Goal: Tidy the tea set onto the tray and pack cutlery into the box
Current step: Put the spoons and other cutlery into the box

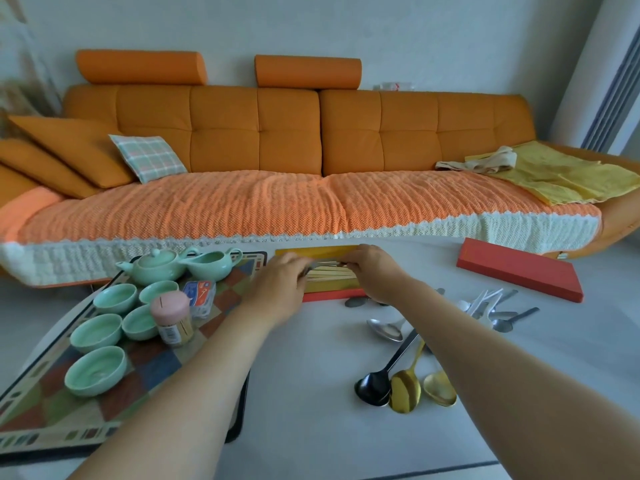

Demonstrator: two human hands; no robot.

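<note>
Reaching over the white table point(311, 393), both hands' fingers point(294, 268) grasp cutlery point(325, 264) above the box point(332, 289) (orange sofa point(277, 133) behind).

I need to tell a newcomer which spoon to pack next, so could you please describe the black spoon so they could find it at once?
Start at the white table in front of the orange sofa and look to its near right side, where three spoons lie bowl-ends side by side. The black spoon is the leftmost; both its neighbours are gold.

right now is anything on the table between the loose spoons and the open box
Nothing visible blocks it: bare table lies between the black spoon and the box. Both hands, left hand and right hand, are over the box.
</note>
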